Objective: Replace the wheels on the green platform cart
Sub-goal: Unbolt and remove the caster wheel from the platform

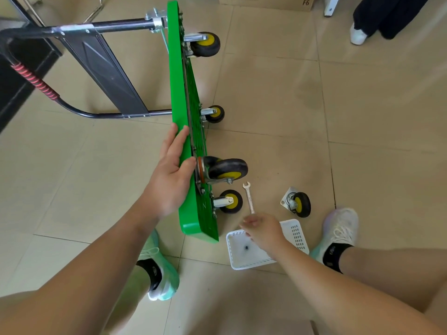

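The left sneaker (pixel 167 286) and right sneaker (pixel 341 226) are white with mint green; black ankle socks (pixel 335 255) carry small logos.

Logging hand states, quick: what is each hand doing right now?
Left hand: open, straight fingers resting on the green platform edge.
Right hand: blurred above the white basket; cannot tell.
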`<state>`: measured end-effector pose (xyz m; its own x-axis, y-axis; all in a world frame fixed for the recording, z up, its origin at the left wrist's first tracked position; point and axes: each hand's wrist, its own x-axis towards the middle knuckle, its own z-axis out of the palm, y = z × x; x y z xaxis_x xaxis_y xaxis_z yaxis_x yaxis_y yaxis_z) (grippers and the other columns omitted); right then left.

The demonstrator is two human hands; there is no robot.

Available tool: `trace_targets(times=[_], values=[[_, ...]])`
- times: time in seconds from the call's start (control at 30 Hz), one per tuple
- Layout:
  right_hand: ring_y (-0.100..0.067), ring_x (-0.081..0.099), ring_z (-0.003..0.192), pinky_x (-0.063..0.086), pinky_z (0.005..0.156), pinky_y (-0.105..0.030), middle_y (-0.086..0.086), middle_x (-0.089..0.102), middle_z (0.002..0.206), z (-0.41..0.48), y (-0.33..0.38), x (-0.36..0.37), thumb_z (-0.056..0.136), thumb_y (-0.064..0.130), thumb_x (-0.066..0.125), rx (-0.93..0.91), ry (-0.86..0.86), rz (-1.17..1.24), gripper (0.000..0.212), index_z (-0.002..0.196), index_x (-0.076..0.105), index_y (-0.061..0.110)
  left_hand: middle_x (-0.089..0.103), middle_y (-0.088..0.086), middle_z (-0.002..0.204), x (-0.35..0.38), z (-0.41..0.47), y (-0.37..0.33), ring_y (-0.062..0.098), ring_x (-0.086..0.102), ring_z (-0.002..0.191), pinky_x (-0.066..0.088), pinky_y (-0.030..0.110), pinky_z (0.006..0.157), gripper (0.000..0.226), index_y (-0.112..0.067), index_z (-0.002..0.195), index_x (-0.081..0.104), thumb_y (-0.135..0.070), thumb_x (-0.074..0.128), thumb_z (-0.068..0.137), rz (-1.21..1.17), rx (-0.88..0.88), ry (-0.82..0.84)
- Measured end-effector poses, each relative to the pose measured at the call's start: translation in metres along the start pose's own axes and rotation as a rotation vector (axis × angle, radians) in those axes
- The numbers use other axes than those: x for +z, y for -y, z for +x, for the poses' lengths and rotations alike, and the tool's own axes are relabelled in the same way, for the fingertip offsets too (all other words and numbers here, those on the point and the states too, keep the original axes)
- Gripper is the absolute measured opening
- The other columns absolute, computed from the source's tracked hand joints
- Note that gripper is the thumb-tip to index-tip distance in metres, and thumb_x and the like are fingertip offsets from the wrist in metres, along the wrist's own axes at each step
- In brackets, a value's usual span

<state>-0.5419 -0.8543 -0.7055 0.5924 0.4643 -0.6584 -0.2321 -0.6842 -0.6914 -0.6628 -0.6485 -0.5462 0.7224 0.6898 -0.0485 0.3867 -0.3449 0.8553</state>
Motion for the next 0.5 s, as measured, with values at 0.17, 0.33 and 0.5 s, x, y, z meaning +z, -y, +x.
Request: trace_targets(times=[0.17, 0.33, 0.5], values=[[-0.01, 0.072, 0.073, 0.054, 0.064, -0.023, 0.001, 0.077, 0.084, -0.023, 0.067, 0.033, 0.091, 0.031, 0.073, -0.187, 0.16, 0.28, 0.014, 0.099, 0.075, 0.02, 0.006, -0.008, 0.17, 0.0, 0.0, -0.001, -0.04, 0.001, 0.127, 0.006, -0.01, 0.102, 0.071, -0.024, 0.162, 0.024, -0.032, 0.041, 0.093, 0.013, 0.006, -0.004], [-0.005, 0.071, 0.071, 0.052, 0.059, -0.02, 0.004, 0.078, 0.085, -0.031, 0.096, 0.051, 0.094, 0.032, 0.071, -0.218, 0.176, 0.396, 0.017, 0.099, 0.075, 0.016, 0.006, -0.007, 0.17, -0.001, -0.001, 0.001, -0.04, 0.001, 0.127, 0.006, -0.01, 0.101, 0.065, -0.023, 0.161, 0.025, -0.022, 0.043, 0.099, 0.02, 0.018, -0.001], [-0.011, 0.07, 0.073, 0.053, 0.066, -0.027, -0.002, 0.078, 0.084, -0.03, 0.104, 0.06, 0.094, 0.033, 0.072, -0.173, 0.137, 0.457, 0.019, 0.087, 0.074, 0.015, 0.008, -0.016, 0.165, 0.0, 0.0, -0.002, -0.042, 0.002, 0.123, 0.007, -0.011, 0.098, 0.07, -0.027, 0.16, 0.026, -0.032, 0.041, 0.091, -0.016, -0.009, -0.012]])
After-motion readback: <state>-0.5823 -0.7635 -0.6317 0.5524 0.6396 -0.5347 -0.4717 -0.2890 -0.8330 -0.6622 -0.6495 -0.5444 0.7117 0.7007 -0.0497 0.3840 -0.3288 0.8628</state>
